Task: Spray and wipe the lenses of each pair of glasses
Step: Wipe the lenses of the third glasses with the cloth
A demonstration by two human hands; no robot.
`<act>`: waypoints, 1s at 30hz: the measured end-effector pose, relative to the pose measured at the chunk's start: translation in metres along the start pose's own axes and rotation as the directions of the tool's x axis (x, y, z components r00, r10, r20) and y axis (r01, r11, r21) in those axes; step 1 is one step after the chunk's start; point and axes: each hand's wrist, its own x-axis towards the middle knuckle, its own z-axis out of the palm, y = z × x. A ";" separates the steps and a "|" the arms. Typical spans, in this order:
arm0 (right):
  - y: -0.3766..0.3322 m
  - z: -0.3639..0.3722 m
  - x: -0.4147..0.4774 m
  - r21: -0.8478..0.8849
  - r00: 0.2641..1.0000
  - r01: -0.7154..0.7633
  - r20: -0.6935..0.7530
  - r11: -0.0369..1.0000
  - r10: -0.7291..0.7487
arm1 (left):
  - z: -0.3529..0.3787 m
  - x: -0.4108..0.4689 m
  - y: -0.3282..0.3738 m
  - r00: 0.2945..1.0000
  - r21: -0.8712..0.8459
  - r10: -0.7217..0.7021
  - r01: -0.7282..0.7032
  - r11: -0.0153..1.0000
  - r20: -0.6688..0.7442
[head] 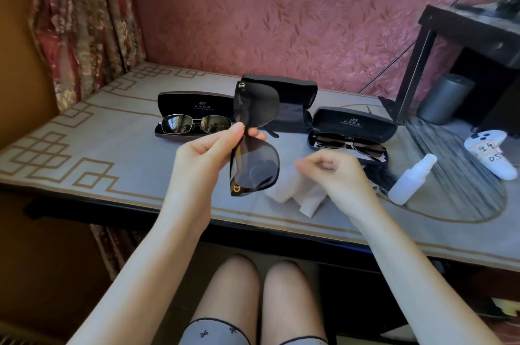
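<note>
Left hand (202, 158) round gold-D sunglasses (256, 167)

Case lettering (200, 106) illegible; cloth (292, 189) partly hidden

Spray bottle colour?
White, cap included: the spray bottle shows in the head view, the only one, right of the white cloth.

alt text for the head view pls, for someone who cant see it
A person's left hand pinches black sunglasses by the bridge over a table. The right hand hangs loosely curled above a white cloth, a spray bottle to its right. Behind, a left pair and a right pair sit in open cases.
</note>
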 end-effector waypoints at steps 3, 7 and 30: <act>-0.007 -0.003 -0.004 0.107 0.999 0.027 -0.037 0.994 -0.023 | -0.001 0.000 -0.001 1.000 -0.016 -0.026 0.026 1.000 0.004; -0.018 -0.004 -0.007 0.164 0.994 0.092 -0.080 0.982 -0.079 | -0.002 0.001 -0.003 0.998 -0.016 -0.064 0.065 0.998 0.020; -0.070 0.012 0.006 0.562 0.988 0.152 -0.084 0.813 -0.127 | 0.004 -0.002 -0.008 0.999 0.083 0.037 -0.039 0.996 0.036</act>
